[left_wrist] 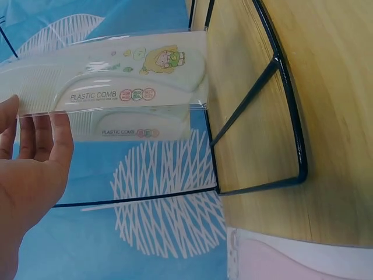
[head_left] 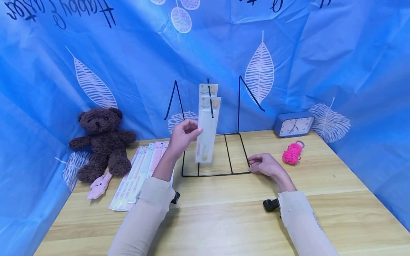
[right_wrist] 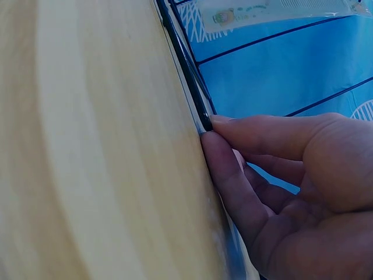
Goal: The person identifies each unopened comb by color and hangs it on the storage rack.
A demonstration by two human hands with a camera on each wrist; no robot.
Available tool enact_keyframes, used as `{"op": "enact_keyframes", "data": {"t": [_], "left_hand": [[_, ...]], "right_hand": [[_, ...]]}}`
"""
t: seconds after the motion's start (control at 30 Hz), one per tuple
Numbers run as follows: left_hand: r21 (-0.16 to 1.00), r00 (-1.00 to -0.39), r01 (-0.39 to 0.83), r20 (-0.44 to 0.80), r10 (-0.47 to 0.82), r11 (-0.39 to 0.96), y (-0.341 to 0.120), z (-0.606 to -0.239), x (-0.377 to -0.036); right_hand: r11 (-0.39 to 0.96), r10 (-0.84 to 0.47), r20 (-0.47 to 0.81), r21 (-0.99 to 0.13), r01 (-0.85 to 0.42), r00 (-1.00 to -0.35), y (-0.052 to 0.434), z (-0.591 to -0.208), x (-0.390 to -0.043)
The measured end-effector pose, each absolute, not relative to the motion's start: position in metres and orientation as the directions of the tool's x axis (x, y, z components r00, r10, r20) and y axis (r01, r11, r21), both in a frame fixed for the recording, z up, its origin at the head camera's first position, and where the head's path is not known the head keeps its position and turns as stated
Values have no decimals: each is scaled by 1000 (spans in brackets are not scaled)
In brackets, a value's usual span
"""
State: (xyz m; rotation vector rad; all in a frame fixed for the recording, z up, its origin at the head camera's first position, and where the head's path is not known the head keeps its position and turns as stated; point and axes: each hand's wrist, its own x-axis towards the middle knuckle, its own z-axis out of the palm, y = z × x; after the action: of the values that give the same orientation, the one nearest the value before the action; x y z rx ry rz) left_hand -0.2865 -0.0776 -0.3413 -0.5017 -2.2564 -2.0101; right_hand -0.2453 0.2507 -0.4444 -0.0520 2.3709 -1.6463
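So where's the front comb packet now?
At the head view's centre, the front comb packet is on the middle hook of the rack, pinched by the left hand.

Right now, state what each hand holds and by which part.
Left hand: front packaged plastic comb, by its left edge. Right hand: black wire rack, by its base's near right corner.

"PLASTIC COMB" — packets (left_wrist: pixel 111 79); "Happy Easter" — cloth (head_left: pixel 137 67)

A clear-packaged, pale-green plastic front comb (head_left: pixel 208 133) partly hides its matching rear comb (head_left: pixel 203 90); the beige left sleeve (head_left: pixel 144 206) covers some flat pastel packages (head_left: pixel 141 167); the left wrist view's edge crops the bare left hand (left_wrist: pixel 35 175).
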Motion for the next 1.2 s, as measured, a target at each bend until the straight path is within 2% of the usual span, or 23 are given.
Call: {"op": "enact_keyframes", "data": {"t": [0.2, 0.5, 1.2], "left_hand": [[967, -966, 229, 210, 154, 117, -70, -338, -297], [965, -978, 196, 180, 102, 177, -65, -330, -312], [986, -997, 81, 81, 8, 145, -54, -324, -325]], "right_hand": [[360, -172, -186, -926, 114, -967, 250, -444, -245], [366, -173, -187, -924, 113, -967, 249, -442, -245], [349, -170, -184, -930, 115, -968, 252, -446, -247]]}}
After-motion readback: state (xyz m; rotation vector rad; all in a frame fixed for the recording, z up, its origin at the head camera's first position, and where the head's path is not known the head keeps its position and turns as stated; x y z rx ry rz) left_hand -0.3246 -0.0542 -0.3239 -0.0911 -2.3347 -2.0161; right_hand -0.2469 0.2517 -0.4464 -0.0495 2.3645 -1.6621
